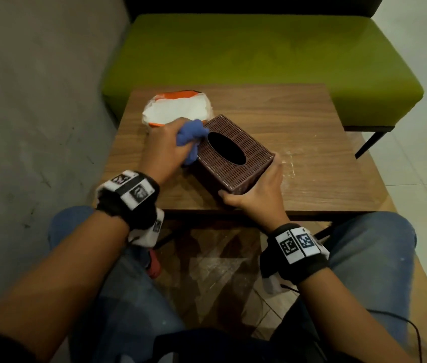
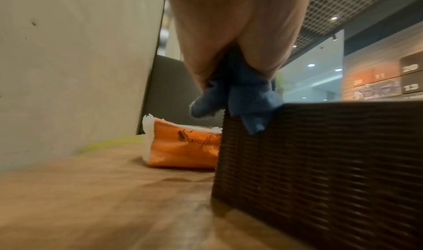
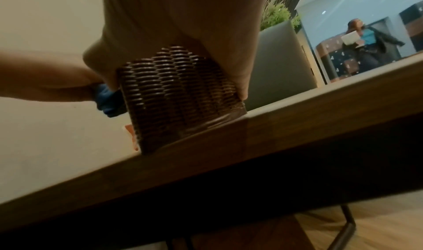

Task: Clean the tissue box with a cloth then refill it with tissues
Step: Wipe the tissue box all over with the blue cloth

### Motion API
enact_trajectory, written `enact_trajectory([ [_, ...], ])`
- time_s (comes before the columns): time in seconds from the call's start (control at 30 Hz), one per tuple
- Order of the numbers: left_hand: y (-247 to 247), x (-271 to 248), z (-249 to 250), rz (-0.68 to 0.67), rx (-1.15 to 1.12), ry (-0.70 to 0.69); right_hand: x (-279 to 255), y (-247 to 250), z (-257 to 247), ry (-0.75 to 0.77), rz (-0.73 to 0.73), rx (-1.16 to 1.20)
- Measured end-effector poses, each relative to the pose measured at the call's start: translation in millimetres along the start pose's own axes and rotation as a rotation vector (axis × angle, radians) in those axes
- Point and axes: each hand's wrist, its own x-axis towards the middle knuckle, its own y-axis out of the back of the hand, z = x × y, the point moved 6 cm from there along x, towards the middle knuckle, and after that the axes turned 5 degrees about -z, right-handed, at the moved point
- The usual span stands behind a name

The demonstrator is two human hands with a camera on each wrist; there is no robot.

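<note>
A brown woven tissue box point(image 1: 236, 163) point(image 2: 320, 163) point(image 3: 178, 98) with an empty oval opening stands diagonally on the wooden table point(image 1: 299, 121). My left hand point(image 1: 165, 150) grips a bunched blue cloth point(image 1: 191, 138) point(image 2: 242, 98) point(image 3: 107, 101) and presses it against the box's left top edge. My right hand point(image 1: 257, 189) grips the box's near end, thumb on the left corner and fingers along the right side. An opened orange pack of white tissues point(image 1: 177, 107) point(image 2: 183, 145) lies behind the box at the table's far left.
A green bench point(image 1: 259, 53) runs behind the table, and a grey wall point(image 1: 36, 100) stands close on the left. My knees in jeans point(image 1: 369, 247) sit under the near table edge. White smears point(image 1: 289, 163) mark the tabletop right of the box.
</note>
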Motion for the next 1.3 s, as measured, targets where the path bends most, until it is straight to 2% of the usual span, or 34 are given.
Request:
enact_trajectory([
  [0.07, -15.9, -0.1, 9.4, 0.004, 0.06, -0.035, -0.1, 0.9, 0.6, 0.002, -0.004, 0.006],
  [0.17, -64.5, -45.7, 54.7, -0.244, 0.061, -0.258, 4.8, 5.2, 2.3, -0.003, -0.074, 0.027],
  [0.2, -65.3, -52.4, 57.3, -0.273, 0.075, -0.3, 5.5, 5.4, 0.8, -0.002, -0.091, 0.028],
  [0.23, -58.0, -45.9, 51.6, -0.245, 0.088, -0.288, 5.4, 6.1, 0.3, 0.011, -0.088, 0.015],
  [0.33, -14.4, 3.2, 14.1, 0.007, 0.086, -0.036, 7.3, 5.8, -2.6, 0.028, -0.063, -0.002],
  [0.4, -7.2, 17.3, 4.7, 0.082, 0.127, 0.065, 11.9, 6.1, -3.7, 0.032, -0.059, -0.002],
  [0.43, -14.5, 14.2, 11.6, 0.067, 0.135, 0.03, 15.3, 6.3, -4.4, 0.033, -0.059, 0.001],
  [0.5, -38.8, -6.2, 35.2, -0.058, 0.094, -0.128, 20.1, 5.7, -4.2, 0.028, -0.081, 0.014],
  [0.57, -50.4, -21.6, 44.2, -0.153, 0.104, -0.211, 23.1, 5.1, -4.7, 0.024, -0.107, 0.022],
  [0.63, -38.6, -11.2, 35.0, -0.115, 0.1, -0.164, 23.7, 5.9, -3.5, 0.035, -0.106, 0.017],
  [0.73, -6.5, 17.1, 0.6, 0.092, 0.106, 0.062, 21.7, 6.6, -4.8, 0.043, -0.125, 0.02],
  [0.8, -5.8, 16.8, -3.3, 0.155, 0.142, 0.101, 21.5, 6.3, -4.2, 0.047, -0.13, 0.021],
  [0.83, -14.7, 9.9, 5.7, 0.116, 0.154, 0.043, 21.0, 6.2, -4.1, 0.05, -0.132, 0.023],
  [0.9, -40.1, -14.8, 29.5, -0.07, 0.13, -0.134, 21.3, 7.0, -4.2, 0.047, -0.146, 0.023],
  [0.97, -46.1, -26.3, 34.4, -0.189, 0.135, -0.211, 22.0, 8.2, -4.3, 0.035, -0.177, 0.024],
  [1.0, -37.6, -18.8, 28.2, -0.155, 0.137, -0.181, 22.2, 8.0, -2.8, 0.034, -0.183, 0.025],
  [1.1, -0.8, 18.0, -12.4, 0.099, 0.106, 0.131, 19.5, 10.0, -6.0, 0.044, -0.172, 0.016],
  [1.13, 3.8, 22.9, -17.7, 0.142, 0.12, 0.177, 19.9, 9.5, -6.0, 0.042, -0.168, 0.018],
  [1.2, -9.9, 16.9, -3.0, 0.109, 0.139, 0.09, 20.9, 8.3, -3.6, 0.024, -0.175, 0.019],
  [1.3, -60.2, -32.2, 49.6, -0.193, 0.071, -0.212, 20.9, 4.9, 12.1, -0.081, -0.292, 0.001],
])
